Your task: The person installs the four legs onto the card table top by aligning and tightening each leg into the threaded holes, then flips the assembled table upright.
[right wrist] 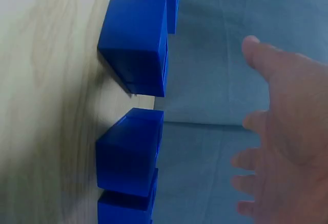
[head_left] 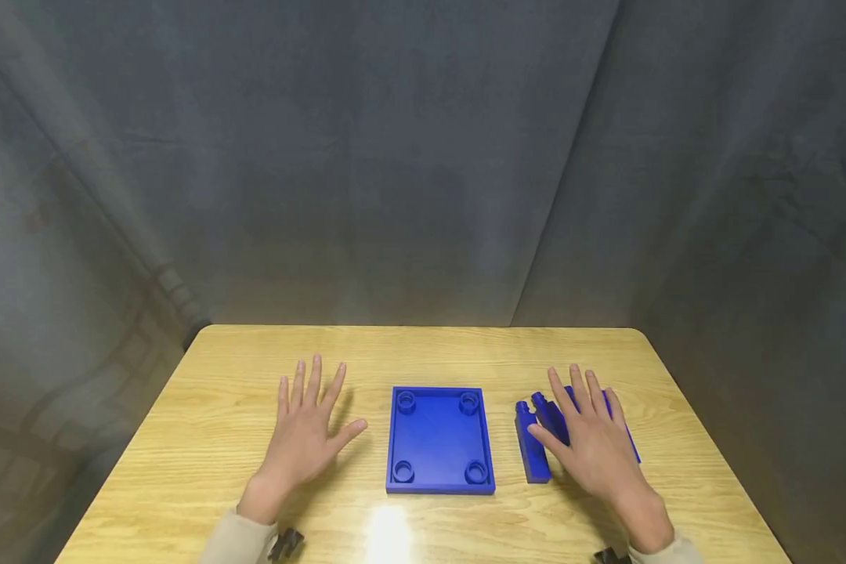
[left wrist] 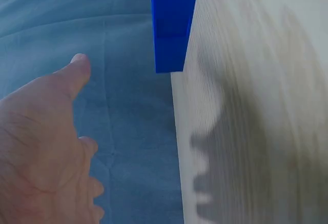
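Observation:
A square blue tray (head_left: 440,439) with a raised rim and a round socket in each corner lies on the table between the hands. To its left my left hand (head_left: 301,439) hovers palm down with fingers spread, holding nothing. My right hand (head_left: 595,450) is spread in the same way above several blue blocks, one of them a long blue block (head_left: 533,450) with a narrow knob at its far end. The other blocks are partly hidden under that hand. In the right wrist view, blue block ends (right wrist: 130,44) stand beside the right hand (right wrist: 292,131), apart from it.
The light wooden table (head_left: 366,356) has rounded far corners. Grey curtain cloth (head_left: 395,172) hangs behind it and along both sides. A bright light reflection (head_left: 388,533) shows near the front of the tabletop.

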Tool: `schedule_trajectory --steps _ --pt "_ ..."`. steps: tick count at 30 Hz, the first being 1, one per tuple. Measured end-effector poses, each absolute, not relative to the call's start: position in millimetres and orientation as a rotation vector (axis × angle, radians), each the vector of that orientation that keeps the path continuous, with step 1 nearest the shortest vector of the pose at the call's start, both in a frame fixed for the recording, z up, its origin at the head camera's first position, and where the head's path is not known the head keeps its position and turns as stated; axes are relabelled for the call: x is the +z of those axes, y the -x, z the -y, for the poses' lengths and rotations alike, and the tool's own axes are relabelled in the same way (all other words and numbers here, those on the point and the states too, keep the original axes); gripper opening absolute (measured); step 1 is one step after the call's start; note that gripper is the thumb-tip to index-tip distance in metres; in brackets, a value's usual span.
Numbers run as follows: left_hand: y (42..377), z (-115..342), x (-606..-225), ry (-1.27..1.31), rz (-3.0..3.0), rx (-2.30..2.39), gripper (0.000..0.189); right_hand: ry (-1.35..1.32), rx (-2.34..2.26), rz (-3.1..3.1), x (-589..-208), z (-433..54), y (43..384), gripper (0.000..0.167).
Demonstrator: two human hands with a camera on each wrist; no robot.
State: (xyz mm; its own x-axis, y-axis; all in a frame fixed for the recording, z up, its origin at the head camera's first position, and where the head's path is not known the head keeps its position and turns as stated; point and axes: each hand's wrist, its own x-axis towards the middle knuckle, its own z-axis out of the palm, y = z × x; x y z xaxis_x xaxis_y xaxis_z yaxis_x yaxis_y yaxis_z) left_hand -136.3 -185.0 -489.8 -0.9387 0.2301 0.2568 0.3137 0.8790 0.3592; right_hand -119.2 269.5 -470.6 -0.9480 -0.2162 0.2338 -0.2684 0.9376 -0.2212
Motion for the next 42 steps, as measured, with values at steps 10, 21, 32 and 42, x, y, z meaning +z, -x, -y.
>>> schedule_trajectory --steps 10,21,32,42 --pt "119 175 -500 0.395 2.797 -0.727 0.094 -0.317 0.382 2.779 -479 -261 103 0.087" --pt "95 151 -514 0.341 2.736 -0.938 0.097 -0.336 0.522 2.652 -492 -244 86 0.087" --pt "78 137 -525 0.32 2.651 -1.189 0.087 -0.283 0.818 2.466 -503 -227 76 0.089" --pt "73 130 -545 0.319 2.534 -1.507 0.085 -0.071 1.072 2.458 -514 -219 65 0.08"
